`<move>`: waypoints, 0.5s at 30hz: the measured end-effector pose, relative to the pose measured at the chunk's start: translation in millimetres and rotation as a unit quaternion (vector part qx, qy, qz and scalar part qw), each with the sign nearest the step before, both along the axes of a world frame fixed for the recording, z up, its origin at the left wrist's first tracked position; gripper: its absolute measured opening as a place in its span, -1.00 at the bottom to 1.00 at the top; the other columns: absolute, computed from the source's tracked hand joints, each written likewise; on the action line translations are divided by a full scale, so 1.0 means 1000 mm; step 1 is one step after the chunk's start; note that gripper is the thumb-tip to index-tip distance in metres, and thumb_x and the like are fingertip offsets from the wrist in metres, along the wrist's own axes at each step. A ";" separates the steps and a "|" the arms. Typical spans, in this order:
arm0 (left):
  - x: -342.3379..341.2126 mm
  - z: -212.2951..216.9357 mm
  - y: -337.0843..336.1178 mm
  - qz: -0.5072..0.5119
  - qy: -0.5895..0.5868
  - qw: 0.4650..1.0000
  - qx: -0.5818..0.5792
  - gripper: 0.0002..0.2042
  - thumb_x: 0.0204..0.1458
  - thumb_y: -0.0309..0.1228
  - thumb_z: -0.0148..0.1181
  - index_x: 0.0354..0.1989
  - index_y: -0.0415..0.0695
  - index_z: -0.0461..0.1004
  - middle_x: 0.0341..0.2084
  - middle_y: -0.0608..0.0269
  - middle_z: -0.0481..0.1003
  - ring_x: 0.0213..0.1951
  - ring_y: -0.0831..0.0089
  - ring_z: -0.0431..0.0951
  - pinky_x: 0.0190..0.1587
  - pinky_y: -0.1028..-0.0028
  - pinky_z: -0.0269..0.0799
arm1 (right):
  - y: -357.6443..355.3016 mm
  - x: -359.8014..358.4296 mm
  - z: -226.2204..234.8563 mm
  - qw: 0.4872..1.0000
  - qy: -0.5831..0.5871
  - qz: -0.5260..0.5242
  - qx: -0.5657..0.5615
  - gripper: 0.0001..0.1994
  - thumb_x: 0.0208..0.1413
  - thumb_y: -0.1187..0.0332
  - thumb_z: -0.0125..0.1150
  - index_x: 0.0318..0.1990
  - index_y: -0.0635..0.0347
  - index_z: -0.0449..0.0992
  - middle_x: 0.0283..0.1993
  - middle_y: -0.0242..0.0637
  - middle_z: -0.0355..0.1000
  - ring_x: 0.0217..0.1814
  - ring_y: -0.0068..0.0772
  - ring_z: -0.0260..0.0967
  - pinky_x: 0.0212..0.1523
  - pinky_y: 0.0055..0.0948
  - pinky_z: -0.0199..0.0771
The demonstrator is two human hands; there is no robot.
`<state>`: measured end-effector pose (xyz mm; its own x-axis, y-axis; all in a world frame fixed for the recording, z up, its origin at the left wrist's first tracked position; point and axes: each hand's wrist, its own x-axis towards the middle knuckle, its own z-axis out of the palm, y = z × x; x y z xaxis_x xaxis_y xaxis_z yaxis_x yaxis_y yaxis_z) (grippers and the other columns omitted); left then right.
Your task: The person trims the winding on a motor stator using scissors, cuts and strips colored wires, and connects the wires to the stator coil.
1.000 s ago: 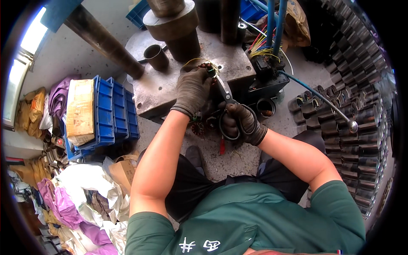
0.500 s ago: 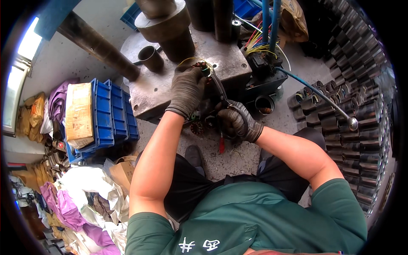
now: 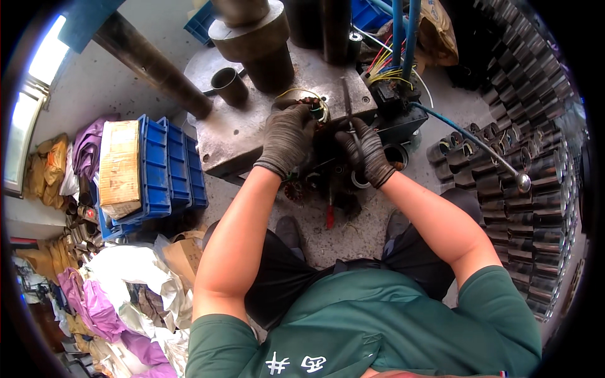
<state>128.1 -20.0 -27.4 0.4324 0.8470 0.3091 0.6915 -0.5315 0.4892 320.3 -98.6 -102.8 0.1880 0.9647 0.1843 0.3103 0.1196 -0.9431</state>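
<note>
My left hand (image 3: pixel 288 135), in a dark grey work glove, is closed on a small wound motor stator (image 3: pixel 310 102) with copper coils and thin yellow and white leads. It holds the stator at the front edge of a steel press table (image 3: pixel 246 135). To its right, my gloved right hand (image 3: pixel 367 151) grips a long dark scissors-like tool (image 3: pixel 346 97). The tool points away from me and stands apart from the stator; its handles are mostly hidden by the fingers. Below the hands, another wound stator (image 3: pixel 293 190) and a red-handled tool (image 3: pixel 329 217) show near the floor.
A metal sleeve (image 3: pixel 229 87) stands on the press table beside the press ram (image 3: pixel 249 31). Blue crates (image 3: pixel 153 164) with a cardboard box (image 3: pixel 120 167) are at left. Stacked metal cylinders (image 3: pixel 504 208) fill the right side. A ball-ended lever (image 3: pixel 504 167) reaches across there.
My right hand has moved up and turned the tool away from the stator, where its tip was before. My left hand and the stator have shifted slightly right in the picture.
</note>
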 end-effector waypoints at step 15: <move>-0.003 -0.009 0.012 0.067 -0.163 0.979 -0.101 -0.83 0.16 -0.36 0.29 -0.13 -0.11 0.62 -0.16 -0.14 0.59 -0.06 -0.09 0.58 0.05 0.09 0.48 | -0.098 0.005 0.014 0.956 0.063 0.224 -0.180 -0.55 0.22 0.37 0.36 0.20 0.22 0.37 -0.16 -0.24 0.54 -0.22 -0.40 0.46 -0.20 -0.32 0.52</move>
<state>124.9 -8.1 -36.3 0.2182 0.9477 0.2328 0.5377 -0.3158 0.7818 325.0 -196.8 -89.0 -0.2598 0.9501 -0.1725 0.1846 -0.1265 -0.9746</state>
